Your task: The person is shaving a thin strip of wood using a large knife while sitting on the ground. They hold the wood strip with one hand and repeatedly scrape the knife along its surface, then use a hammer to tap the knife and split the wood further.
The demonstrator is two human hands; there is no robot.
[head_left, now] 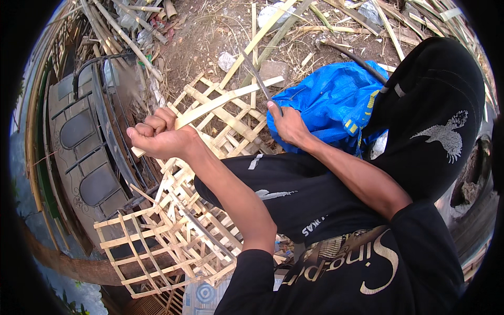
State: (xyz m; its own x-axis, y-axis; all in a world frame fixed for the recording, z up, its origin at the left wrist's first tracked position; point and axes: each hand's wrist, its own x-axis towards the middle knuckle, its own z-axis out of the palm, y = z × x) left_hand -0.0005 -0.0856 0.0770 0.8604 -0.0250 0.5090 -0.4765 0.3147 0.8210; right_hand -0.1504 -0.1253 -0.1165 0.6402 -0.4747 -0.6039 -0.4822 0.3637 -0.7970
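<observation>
My left hand (164, 137) is closed around one end of a pale split-bamboo strip (231, 98), which slants up to the right from my fist. In my right hand (287, 125) is a knife (258, 79), its long thin blade pointing up and away from me. The blade crosses the strip near its far end; whether it touches cannot be told. Below the strip lies a woven bamboo lattice (228, 119) with open square gaps. More lattice pieces (157, 231) are heaped on my left, beside my leg.
A crumpled blue tarp (328, 97) lies by my right hand and against my leg. Ahead, loose bamboo strips (388, 31) and a stone (274, 72) lie on bare soil. A metal-framed panel (84, 136) and bamboo poles (128, 39) stand at the left.
</observation>
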